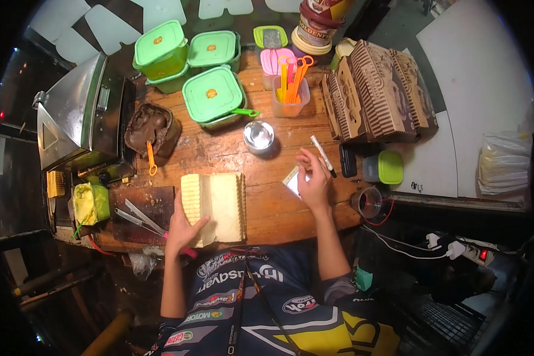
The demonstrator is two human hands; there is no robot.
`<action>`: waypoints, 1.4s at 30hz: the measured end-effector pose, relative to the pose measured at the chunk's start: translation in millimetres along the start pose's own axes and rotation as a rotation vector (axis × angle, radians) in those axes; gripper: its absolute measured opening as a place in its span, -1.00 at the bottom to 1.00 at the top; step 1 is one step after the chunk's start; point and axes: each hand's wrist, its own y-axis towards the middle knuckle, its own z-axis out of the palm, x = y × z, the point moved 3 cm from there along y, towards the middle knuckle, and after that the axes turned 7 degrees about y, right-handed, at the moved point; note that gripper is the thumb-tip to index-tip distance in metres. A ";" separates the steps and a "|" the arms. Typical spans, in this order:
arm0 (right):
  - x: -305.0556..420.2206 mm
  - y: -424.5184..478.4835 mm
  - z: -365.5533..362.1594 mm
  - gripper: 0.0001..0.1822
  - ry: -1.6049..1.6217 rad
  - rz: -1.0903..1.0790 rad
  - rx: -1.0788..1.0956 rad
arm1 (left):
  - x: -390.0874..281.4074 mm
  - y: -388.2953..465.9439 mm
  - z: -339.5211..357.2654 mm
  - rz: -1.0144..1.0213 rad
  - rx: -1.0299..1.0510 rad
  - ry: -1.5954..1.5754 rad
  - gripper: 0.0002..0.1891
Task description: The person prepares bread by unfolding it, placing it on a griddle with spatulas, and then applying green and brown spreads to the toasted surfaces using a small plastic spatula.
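My left hand (184,227) grips the near left side of a ridged pale bread loaf (227,209), with the thumb lying over its top. The loaf is split lengthwise and laid open at the table's front edge. Over a smartphone (291,180) with a lit screen, my right hand (315,180) has its fingers partly bent and apart, holding nothing; whether a fingertip touches the screen cannot be made out. A white marker (322,155) lies just beyond the right hand. Left of the loaf are metal blades (138,216) on a dark board (124,200).
A tub of chocolate spread (153,129), a tub of yellow spread (91,202) and a metal-hooded cooker (84,111) stand left. Behind are green-lidded containers (213,95), a metal can (258,137) and a cup of plastic spreaders (290,95). Striped cardboard boxes (374,93) stand right.
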 end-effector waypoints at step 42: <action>-160.0 473.5 -153.4 -0.86 -0.267 0.825 0.727 | 74.8 -125.2 -56.3 -0.459 -0.522 -0.691 -0.62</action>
